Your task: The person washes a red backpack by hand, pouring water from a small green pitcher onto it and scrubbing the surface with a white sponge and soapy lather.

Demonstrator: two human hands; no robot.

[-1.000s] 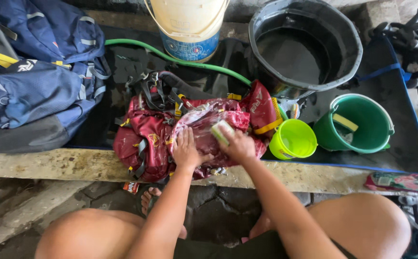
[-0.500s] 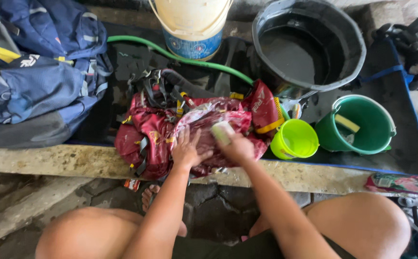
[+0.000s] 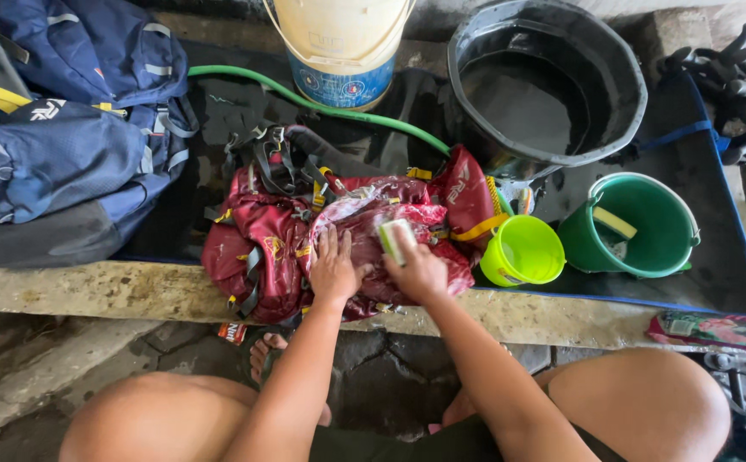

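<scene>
Obs: I am squatting at the concrete ledge (image 3: pixel 133 295), working on the wet red backpack (image 3: pixel 338 239), which lies half on the ledge and half in the shallow black tray (image 3: pixel 715 257). My left hand (image 3: pixel 332 269) lies flat and spread on the fabric, fingers toward 12 o'clock, pinning it. My right hand (image 3: pixel 420 272) is closed around a small pale brush (image 3: pixel 397 239), bristle side down on the bag as far as I can tell, just right of the left hand, the two nearly touching. Step in hand, by my reading: scrubbing the top panel, with suds or a wet sheen on the cloth near the brush. Surroundings: lime cup (image 3: pixel 523 251) at 3 o'clock of the bag; green bucket (image 3: pixel 638 224) beyond it with a pale bar inside; big black tub (image 3: pixel 548 81) at 1 o'clock, holding dark water; white pail (image 3: pixel 343 47) at 12; green hose (image 3: pixel 304 103) running between pail and bag; blue backpacks (image 3: pixel 56 145) at 9 to 10 o'clock, apparently untouched. Next move, as I judge it: shift the holding hand to stretch a fresh patch taut and work the brush along folds and straps; the lower left part looks unscrubbed. Rinse water sits within reach at 3 o'clock.
</scene>
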